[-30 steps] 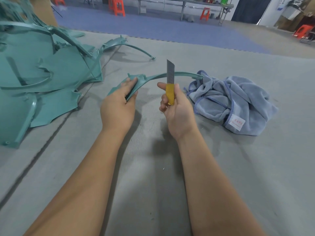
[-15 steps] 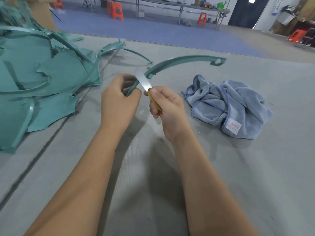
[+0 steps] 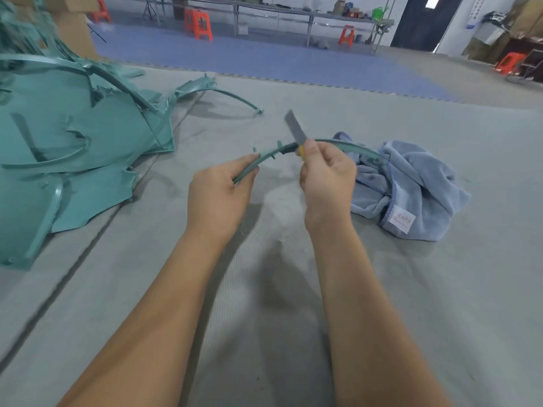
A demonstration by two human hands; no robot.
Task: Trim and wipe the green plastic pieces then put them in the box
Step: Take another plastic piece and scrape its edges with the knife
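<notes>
a factory workshop floor: grey mats (image 3: 382, 289) underfoot, a heap of green plastic pieces (image 3: 73, 136), long metal benches (image 3: 293, 13) with orange stools (image 3: 199, 23) behind, cardboard boxes (image 3: 73, 27) and blue matting (image 3: 264, 57).

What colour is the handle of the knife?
Yellow; the knife handle shows a little above the right hand in the head view.

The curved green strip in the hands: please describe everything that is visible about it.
The curved green strip is a thin, arched piece that looks like glossy teal plastic, with small tabs sticking out near its left part. The left hand grips its near end; the right hand holds a yellow-handled knife with its blade against the middle of the strip. The strip is held above the grey mat, and its far end reaches over the blue towel.
</notes>
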